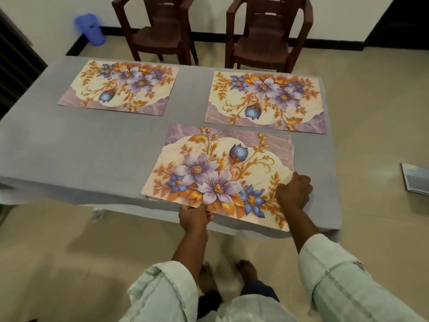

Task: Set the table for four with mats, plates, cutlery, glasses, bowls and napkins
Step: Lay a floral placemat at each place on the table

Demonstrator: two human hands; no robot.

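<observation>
Third floral place mat (222, 173) sits at the near-right of the grey-clothed table (69, 145), w/ its near edge hanging a bit past the table edge and skewed vs the two far mats. There may be a 2nd mat stacked under it, since a doubled edge shows at its left and far-right corners, but can't tell for sure. Left hand (193, 217) has a narrow grip, pinching the mat's near edge; right hand (294, 190) has fingers curled at the mat's right edge, apparently holding it too. Far-left mat (118, 87) and far-right mat (264, 101) lie flat, each in front of a brown plastic chair (157, 29). To do this step well: slide mat fwd so it's fully on the table, square it to the table edge & line it up w/ the far-right mat, then flatten. Near-left spot has no mat yet. No plates, bowls or glasses in view; blue bin (89, 29) on floor, contents not visible
</observation>
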